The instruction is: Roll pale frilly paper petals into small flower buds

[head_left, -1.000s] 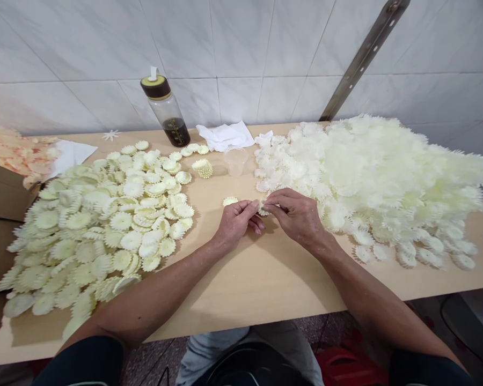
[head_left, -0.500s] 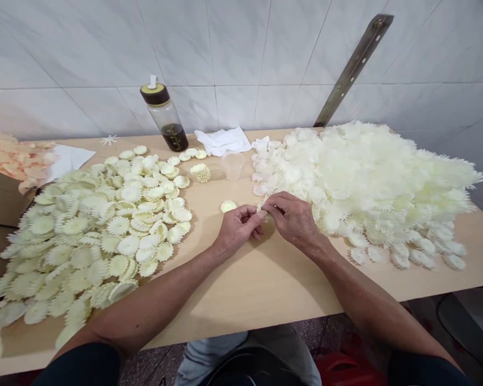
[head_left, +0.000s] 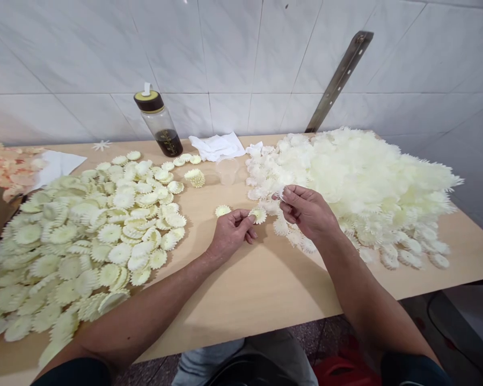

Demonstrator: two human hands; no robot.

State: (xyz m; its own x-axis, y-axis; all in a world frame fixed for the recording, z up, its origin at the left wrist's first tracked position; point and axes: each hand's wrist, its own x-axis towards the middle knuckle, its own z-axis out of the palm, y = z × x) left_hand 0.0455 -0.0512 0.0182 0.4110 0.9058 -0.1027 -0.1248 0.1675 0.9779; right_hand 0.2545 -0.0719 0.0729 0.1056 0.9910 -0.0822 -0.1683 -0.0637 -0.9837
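My left hand (head_left: pixel 234 231) pinches a small pale-yellow flower piece (head_left: pixel 258 215) with a toothed edge, its face turned up. To the right and slightly higher, my right hand (head_left: pixel 304 208) is closed on a thin white toothed petal piece (head_left: pixel 280 194) by its edge, in front of the white heap. Just beyond my left fingers a single yellowish flower piece (head_left: pixel 222 210) lies on the table. A large heap of pale-yellow flower pieces (head_left: pixel 121 252) spreads on the left. On the right rises a big heap of white, translucent petal pieces (head_left: pixel 346 166).
A bottle of dark liquid (head_left: pixel 161 126) stands near the tiled wall, beside crumpled white tissue (head_left: pixel 217 146). A small stack of flower pieces (head_left: pixel 195 178) and a clear plastic cup (head_left: pixel 227 171) are in the middle. A slotted metal bar (head_left: pixel 340 80) leans on the wall. Orange-pink petals (head_left: pixel 8 166) lie far left.
My hands were together over one piece; now they are apart. My right hand has moved right with a white petal piece, while the left keeps a flower piece. The view has shifted slightly.
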